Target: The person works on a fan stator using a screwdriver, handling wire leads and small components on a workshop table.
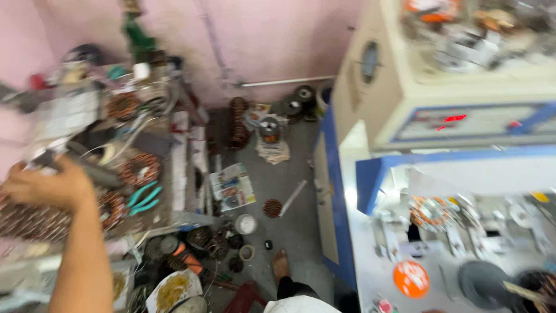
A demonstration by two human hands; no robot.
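Observation:
My left hand (49,186) reaches out to the cluttered workbench (179,168) on the left. It rests over a row of copper-wound coils (32,223) at the bench's near edge. A dark grey bar-like tool (95,172) sticks out to the right from under the hand; motion blur hides whether the fingers grip it. More copper-wound rings (140,168) and teal-handled pliers (145,199) lie just right of the hand. My right hand is not in view.
A cream and blue machine (405,116) with a red display fills the right side, with a copper-wound ring (428,210) and an orange disc (411,279) on its table. Coils, cups, paper (233,186) and a bare foot (281,264) are on the grey floor.

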